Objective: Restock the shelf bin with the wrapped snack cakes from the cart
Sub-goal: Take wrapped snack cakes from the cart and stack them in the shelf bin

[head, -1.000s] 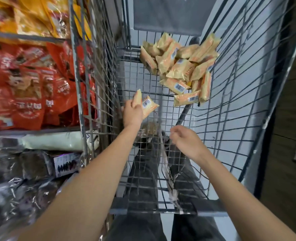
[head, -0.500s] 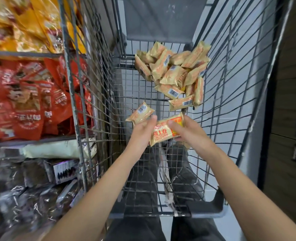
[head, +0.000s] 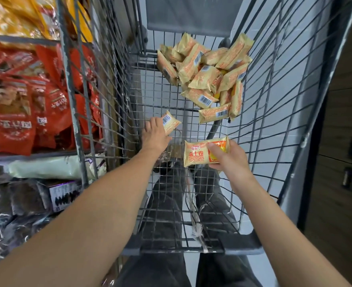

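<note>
1. The wire cart (head: 278, 104) is filling the middle of the view, and its basket is being reached into from the 6 o'clock edge by both arms.
2. The shelving at 9 o'clock is being seen through the cart's left wall: red snack bags (head: 19, 104) above, dark wrapped goods (head: 13, 199) below. Which shelf bin is to be restocked cannot be told.
3. The pile of snack cakes (head: 208, 77) is being left heaped at 1 o'clock, against the far right corner of the basket, well apart from both hands.
4. A full wrapped cake (head: 200, 154) is being held label-up by the right hand (head: 231, 160) at about 5 o'clock of the pile; the thumb is being pressed on its right end with the fingers curled beneath.
5. A smaller-looking cake (head: 171, 123), barcode up, is being held by the left hand (head: 156, 137) at 9 o'clock of the first one; the fingers are hidden beneath it, so how tightly it is being gripped cannot be told.
6. For the step to be done well, the wrappers are probably best held by their ends, not squeezed at the soft middle.
7. Both cakes should be lifted clear of the cart's left wall before being swung toward 9 o'clock, since a wrapper corner could be snagged on the wire.
</note>
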